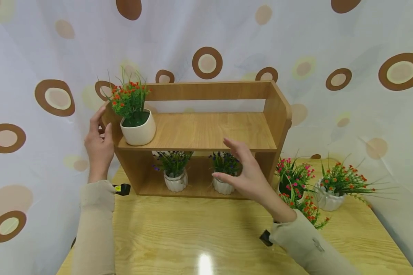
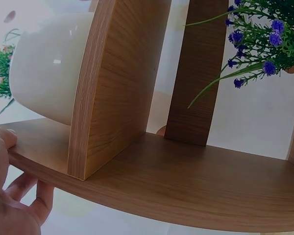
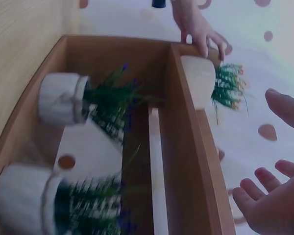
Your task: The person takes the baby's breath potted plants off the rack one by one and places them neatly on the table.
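Note:
A two-tier wooden shelf [image 1: 210,131] stands on the table. On the left of its upper tier sits a smooth white pot [image 1: 140,130] of orange-red flowers. My left hand [image 1: 99,151] holds the shelf's left side panel beside that pot; in the left wrist view the thumb [image 2: 9,137] lies on the panel's inner side and other fingers on its outer side. My right hand [image 1: 249,176] hangs in front of the lower tier, fingers and thumb spread, nothing between them. Behind it, partly covered, is a ribbed white pot [image 1: 223,186] of purple flowers. A matching pot [image 1: 176,181] stands left of it.
Right of the shelf, several flowerpots are grouped on the wooden table [image 1: 179,229]: pink flowers [image 1: 297,173], a ribbed white pot [image 1: 328,198] with orange-red flowers, and more red flowers [image 1: 309,210] partly behind my right forearm. A patterned curtain [image 1: 234,34] hangs behind.

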`<state>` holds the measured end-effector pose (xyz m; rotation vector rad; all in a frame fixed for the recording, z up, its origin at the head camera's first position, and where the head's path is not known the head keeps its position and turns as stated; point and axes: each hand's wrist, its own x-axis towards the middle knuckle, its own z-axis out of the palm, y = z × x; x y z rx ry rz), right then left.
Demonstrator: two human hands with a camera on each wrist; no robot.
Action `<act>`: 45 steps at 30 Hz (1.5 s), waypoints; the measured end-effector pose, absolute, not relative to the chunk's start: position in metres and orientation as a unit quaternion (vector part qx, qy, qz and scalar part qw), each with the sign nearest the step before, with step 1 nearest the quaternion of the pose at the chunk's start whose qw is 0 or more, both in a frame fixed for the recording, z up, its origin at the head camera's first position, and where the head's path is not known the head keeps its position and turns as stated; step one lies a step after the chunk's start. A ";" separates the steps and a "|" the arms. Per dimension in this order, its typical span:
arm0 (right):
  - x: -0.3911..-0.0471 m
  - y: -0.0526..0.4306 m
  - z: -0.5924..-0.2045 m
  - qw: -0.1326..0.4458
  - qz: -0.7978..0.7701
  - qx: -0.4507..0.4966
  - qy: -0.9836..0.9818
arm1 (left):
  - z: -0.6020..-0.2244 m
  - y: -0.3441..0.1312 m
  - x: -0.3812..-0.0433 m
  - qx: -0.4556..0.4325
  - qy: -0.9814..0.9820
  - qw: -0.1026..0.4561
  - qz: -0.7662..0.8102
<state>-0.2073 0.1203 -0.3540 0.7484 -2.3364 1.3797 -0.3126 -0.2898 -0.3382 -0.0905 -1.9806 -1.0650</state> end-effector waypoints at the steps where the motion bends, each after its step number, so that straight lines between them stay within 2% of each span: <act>1: -0.214 0.109 -0.350 0.147 0.487 0.270 -0.818 | -0.338 -0.290 -0.312 -0.036 -0.795 0.430 -0.427; 10: -0.280 0.013 -0.320 0.054 0.480 0.323 -0.814 | -0.339 -0.290 -0.312 -0.033 -0.798 0.425 -0.427; 17: -0.312 -0.025 -0.305 0.003 0.520 0.314 -0.794 | -0.339 -0.292 -0.312 -0.034 -0.799 0.429 -0.420; 29: -0.329 -0.054 -0.304 0.007 0.456 0.310 -0.834 | -0.340 -0.293 -0.313 -0.036 -0.799 0.431 -0.417; 36: -0.327 -0.071 -0.305 0.023 0.465 0.292 -0.835 | -0.340 -0.293 -0.314 -0.039 -0.796 0.440 -0.415; 45: -0.324 -0.070 -0.308 0.053 0.511 0.264 -0.816 | -0.341 -0.295 -0.314 -0.045 -0.794 0.441 -0.417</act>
